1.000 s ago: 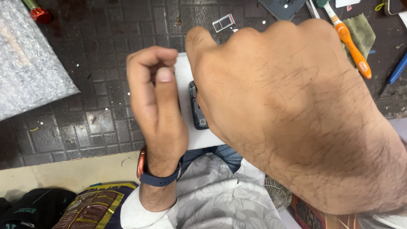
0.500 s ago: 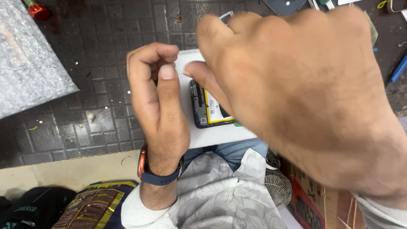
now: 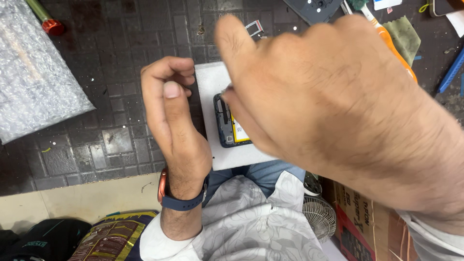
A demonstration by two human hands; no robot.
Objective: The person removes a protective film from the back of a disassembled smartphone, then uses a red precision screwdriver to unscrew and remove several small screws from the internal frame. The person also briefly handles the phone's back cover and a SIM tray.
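An opened phone [image 3: 227,123] with a dark frame and a yellow battery lies on a white pad [image 3: 210,84]. My right hand [image 3: 338,106] fills the right of the view, close to the camera, its back towards me. It covers most of the phone, a fingertip rests on the phone's top end, and the thumb sticks up apart from the fingers. My left hand [image 3: 169,111] is just left of the pad, fingers curled into a loose fist with the thumb laid along them and nothing seen in it. A dark-strapped watch [image 3: 181,195] is on that wrist.
Dark tiled mat [image 3: 111,58] underneath. Bubble wrap [image 3: 41,77] and a red-capped green tool [image 3: 46,20] lie at left. A small card tray [image 3: 254,27], a dark back cover [image 3: 316,7], an orange-handled screwdriver [image 3: 394,46], a green cloth [image 3: 406,36] and a blue tool [image 3: 452,72] lie at the back. A small fan [image 3: 319,217] and a cardboard box [image 3: 357,212] are below.
My right hand has shifted right and a little away from the phone's near end, so more of the frame and yellow battery shows. My left hand has stayed curled beside the pad.
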